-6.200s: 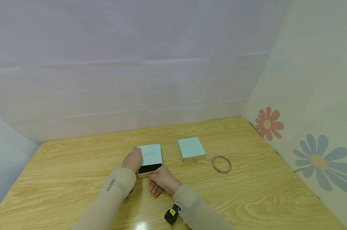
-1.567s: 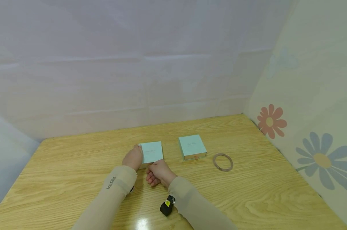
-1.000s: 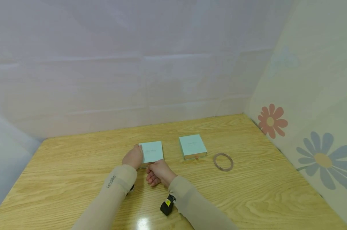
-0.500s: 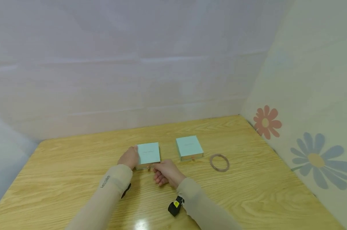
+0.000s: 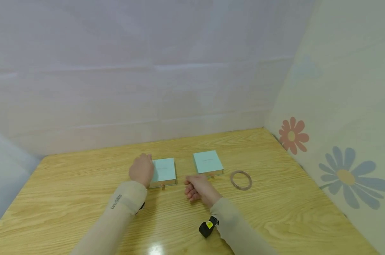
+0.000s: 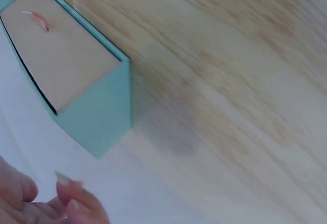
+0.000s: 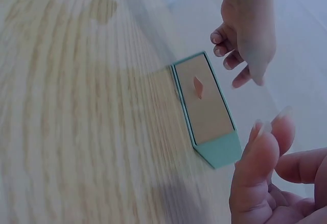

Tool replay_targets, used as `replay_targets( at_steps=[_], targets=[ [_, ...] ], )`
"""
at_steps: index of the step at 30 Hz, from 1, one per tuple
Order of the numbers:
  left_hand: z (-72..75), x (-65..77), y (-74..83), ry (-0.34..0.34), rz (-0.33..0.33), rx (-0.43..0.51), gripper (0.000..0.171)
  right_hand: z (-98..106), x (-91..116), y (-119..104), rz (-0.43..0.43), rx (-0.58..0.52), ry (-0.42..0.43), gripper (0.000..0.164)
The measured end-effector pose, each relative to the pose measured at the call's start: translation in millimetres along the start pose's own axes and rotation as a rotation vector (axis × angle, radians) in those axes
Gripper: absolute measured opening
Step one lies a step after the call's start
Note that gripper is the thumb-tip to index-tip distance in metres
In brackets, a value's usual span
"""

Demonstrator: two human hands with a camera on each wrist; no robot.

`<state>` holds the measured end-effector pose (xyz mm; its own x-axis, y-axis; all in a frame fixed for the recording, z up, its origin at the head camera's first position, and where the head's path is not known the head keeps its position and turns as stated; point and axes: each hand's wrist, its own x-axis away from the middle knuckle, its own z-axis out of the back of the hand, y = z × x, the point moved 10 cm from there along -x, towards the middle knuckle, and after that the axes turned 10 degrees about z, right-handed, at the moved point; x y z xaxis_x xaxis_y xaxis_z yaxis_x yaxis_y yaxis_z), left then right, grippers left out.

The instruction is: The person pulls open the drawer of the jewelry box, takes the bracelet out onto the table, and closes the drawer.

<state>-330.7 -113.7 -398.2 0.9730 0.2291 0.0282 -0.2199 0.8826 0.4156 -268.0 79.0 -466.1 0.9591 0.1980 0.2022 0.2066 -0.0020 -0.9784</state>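
- The left box is a flat, square mint-green sleeve with faint lettering on top, lying on the table left of the right box, a match in colour and shape.
- Its drawer front is pale peach, seated within the sleeve's edges, with a small pinkish-orange ribbon tab sticking out.
- The left hand is just beside the box's left side; its grip is apart, fingers loosely bent and separate from the box.
- The right hand is on the near side of the gap between the boxes; its grip is loosely curled around nothing, two fingertips close together. It partly hides the right box's near-left corner, so contact there cannot be told.
- The head view overlaps the left hand with the box's left edge; the left wrist view shows space between fingers and box, and the sleeve's plain green side.
- Only the head view shows the thin brownish ring, lying flat to the right of the right box and slightly nearer.
- A strip of table separates the two boxes, and another lies beyond them before the far edge. A wider stretch runs from the ring to the right edge, by the flowered cloth; more table lies left of the left hand.
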Motion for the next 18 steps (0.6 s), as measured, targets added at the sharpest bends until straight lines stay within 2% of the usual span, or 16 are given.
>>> replay_targets(
  at_steps=[9,18],
  targets=[
    [-11.7,10.9,29.5,0.01,-0.098,0.069,0.053,30,7,3,-0.021,-0.01,0.088,0.028],
    [-18.8,17.4,47.3,-0.013,-0.114,0.121,0.053,50,10,2,-0.023,-0.003,0.151,0.03]
  ],
)
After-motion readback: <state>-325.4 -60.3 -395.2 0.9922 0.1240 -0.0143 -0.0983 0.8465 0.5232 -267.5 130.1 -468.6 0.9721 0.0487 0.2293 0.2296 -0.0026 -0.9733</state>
